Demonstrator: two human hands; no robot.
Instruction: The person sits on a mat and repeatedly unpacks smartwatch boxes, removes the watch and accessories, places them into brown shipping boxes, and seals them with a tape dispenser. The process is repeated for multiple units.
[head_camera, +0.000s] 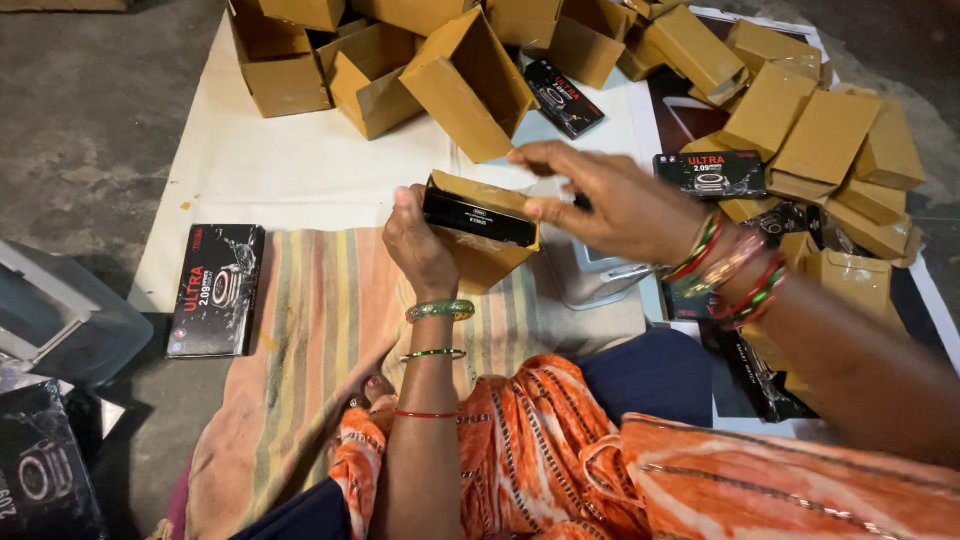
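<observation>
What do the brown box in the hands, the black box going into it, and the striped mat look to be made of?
Brown box: plain matte cardboard, judging by its folded flaps and dull kraft colour. Black box, held between left hand and right hand: probably glossy printed card, since its face catches light. Striped mat: woven cloth, seemingly cotton, soft and rumpled at its edges.
</observation>
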